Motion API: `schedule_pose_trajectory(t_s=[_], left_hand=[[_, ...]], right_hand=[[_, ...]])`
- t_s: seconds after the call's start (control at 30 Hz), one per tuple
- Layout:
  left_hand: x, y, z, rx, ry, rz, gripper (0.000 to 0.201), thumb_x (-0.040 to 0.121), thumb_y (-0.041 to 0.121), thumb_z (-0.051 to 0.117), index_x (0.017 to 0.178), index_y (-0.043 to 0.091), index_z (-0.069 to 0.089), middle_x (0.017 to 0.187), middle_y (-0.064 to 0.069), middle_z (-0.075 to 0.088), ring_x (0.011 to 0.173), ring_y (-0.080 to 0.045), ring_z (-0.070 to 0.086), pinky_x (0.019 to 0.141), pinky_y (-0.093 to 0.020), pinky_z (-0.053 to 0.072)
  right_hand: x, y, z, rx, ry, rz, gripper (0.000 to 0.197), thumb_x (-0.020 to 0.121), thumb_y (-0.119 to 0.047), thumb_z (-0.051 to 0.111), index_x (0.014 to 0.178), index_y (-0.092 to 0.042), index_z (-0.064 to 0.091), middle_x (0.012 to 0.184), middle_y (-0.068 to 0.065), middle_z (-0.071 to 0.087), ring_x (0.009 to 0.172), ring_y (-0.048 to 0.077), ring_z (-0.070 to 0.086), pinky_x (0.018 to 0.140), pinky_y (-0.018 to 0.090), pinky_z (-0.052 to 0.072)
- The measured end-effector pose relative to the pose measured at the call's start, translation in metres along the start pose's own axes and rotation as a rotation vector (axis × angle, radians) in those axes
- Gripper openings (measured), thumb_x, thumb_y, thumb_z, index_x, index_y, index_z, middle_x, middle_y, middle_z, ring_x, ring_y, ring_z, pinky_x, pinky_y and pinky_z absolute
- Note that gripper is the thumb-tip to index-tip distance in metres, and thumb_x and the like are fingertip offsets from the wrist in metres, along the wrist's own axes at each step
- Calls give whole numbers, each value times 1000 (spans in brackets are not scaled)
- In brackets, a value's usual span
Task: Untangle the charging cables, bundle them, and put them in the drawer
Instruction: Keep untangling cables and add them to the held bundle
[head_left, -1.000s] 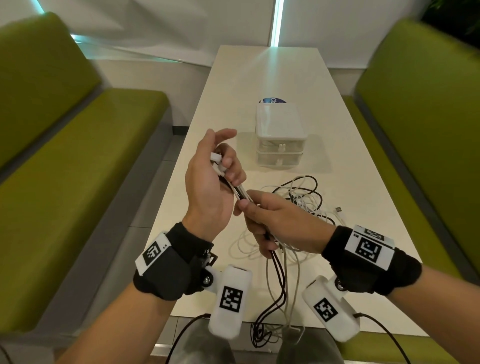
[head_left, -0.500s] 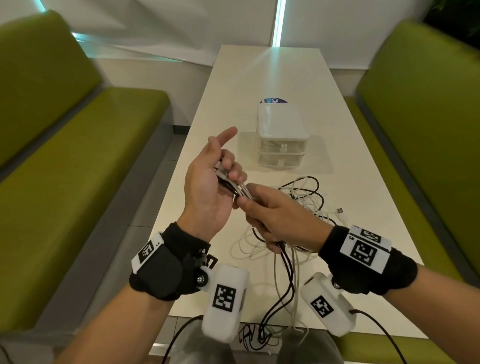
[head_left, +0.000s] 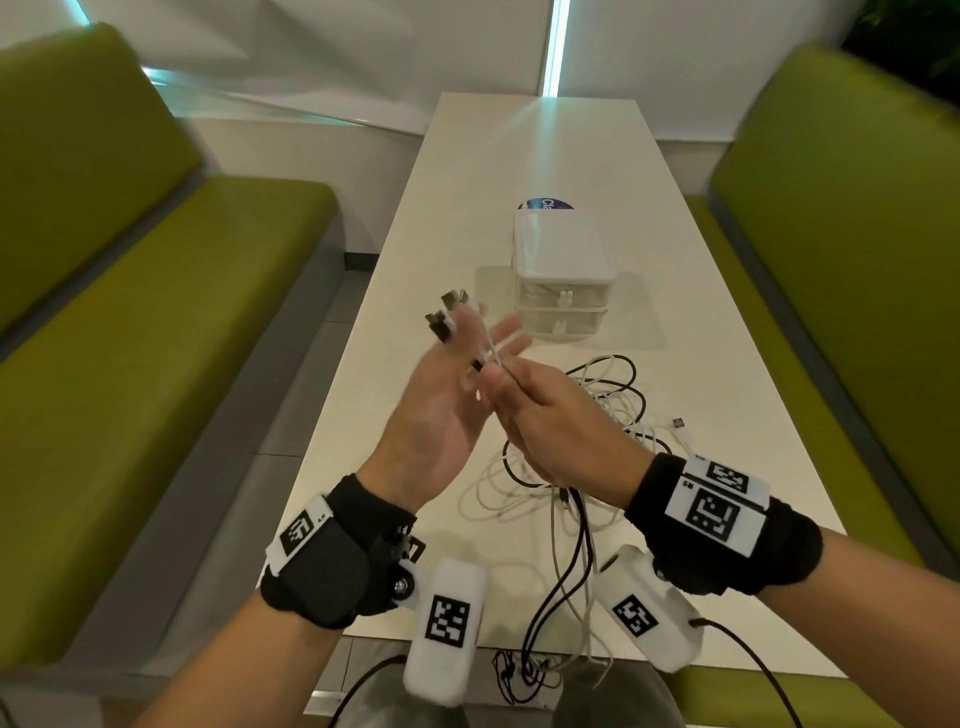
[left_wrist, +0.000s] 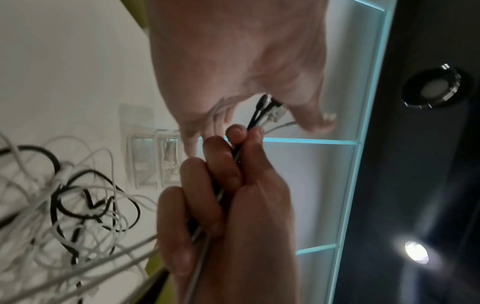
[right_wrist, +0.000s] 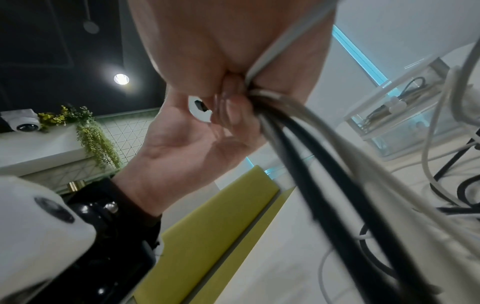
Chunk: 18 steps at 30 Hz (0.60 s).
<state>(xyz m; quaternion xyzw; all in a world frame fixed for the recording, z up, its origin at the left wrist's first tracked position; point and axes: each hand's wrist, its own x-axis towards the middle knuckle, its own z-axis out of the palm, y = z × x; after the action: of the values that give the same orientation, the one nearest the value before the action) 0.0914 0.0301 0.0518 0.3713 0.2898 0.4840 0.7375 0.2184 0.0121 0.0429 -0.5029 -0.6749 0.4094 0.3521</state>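
Note:
Several black and white charging cables (head_left: 597, 400) lie tangled on the white table (head_left: 519, 166). My right hand (head_left: 524, 400) grips a bunch of their strands just below the plugs (head_left: 445, 312); the strands hang over the table's near edge. My left hand (head_left: 478, 343) is spread flat, fingers straight, with the plug ends lying across its fingers and sticking out past them. The left wrist view shows the plugs (left_wrist: 270, 109) against the left palm, above the right hand's fingers (left_wrist: 223, 164). The small clear drawer unit (head_left: 563, 280) stands just beyond, both drawers shut.
Green benches (head_left: 156, 322) flank the narrow table on both sides. A loose USB plug (head_left: 679, 423) lies to the right of the tangle. A blue round sticker (head_left: 543, 203) shows behind the drawer unit. The upper drawer (right_wrist: 405, 107) holds some cables.
My left hand has uncurled from around the cable ends and now lies flat. My right hand has slid up the strands, closer to the plugs.

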Motion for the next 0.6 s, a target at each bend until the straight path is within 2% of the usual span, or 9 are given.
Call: schedule_pose_trajectory(t_s=[0.07,0.13,0.2,0.27,0.37,0.43,0.47,0.53,0.6], left_hand=[[-1,-5,3,258,-25,-57,70,65,59,75,119,15,64,126,-4,66,122,-18,59,100,-27,48],[0,-6,6,350,-10,-88,52,82,52,59,110,10,70,119,-1,70,118,-14,62,97,-23,49],[1,-5,7,354,21,-72,54,96,46,44,104,-1,69,116,-3,72,114,-12,64,97,-25,49],[2,-6,7,354,53,-26,58,100,44,37,95,-6,66,114,-4,72,113,-15,65,101,-33,46],[3,0,8,296,105,111,55,99,46,34,75,4,60,102,-11,75,105,-23,69,99,-42,45],[5,14,4,152,130,185,53,101,46,33,66,10,52,71,-7,67,75,-22,68,82,-40,54],[6,22,1,100,125,203,52,100,47,33,63,13,46,57,-1,51,55,-17,55,66,-35,55],[6,38,-2,94,112,204,53,101,50,31,61,17,37,52,4,25,41,-9,23,41,-23,33],[5,49,-4,188,123,210,53,101,50,31,60,18,34,50,5,20,40,-8,13,37,-20,16]], right_hand=[[-1,-3,-1,-50,-34,-12,33,104,-16,38,76,-30,49,49,-28,51,47,-5,48,49,11,34],[-4,-10,-2,-80,-69,-20,44,103,-4,34,73,-35,43,49,-34,51,50,-13,51,48,6,37],[-6,-15,-4,-88,-90,-27,43,105,-7,32,73,-33,44,50,-21,52,44,-6,50,42,9,37],[-6,-16,-7,-58,-118,-13,34,106,-18,34,78,-26,52,60,-4,51,38,5,47,39,17,38],[-8,-5,-15,-108,-210,-3,29,104,-28,40,88,-9,56,65,7,61,53,22,63,54,33,52],[-12,4,-23,-232,-253,-5,28,101,-32,47,86,-13,59,73,3,69,64,19,68,65,39,56],[-15,9,-27,-290,-263,-8,26,100,-33,49,85,-16,61,75,0,71,67,15,68,67,40,57],[-18,20,-37,-424,-266,-31,21,99,-29,51,84,-19,61,76,-9,70,72,9,67,69,35,55],[-18,28,-50,-607,-240,-77,16,96,-17,51,82,-22,56,73,-18,64,75,8,63,69,29,47]])
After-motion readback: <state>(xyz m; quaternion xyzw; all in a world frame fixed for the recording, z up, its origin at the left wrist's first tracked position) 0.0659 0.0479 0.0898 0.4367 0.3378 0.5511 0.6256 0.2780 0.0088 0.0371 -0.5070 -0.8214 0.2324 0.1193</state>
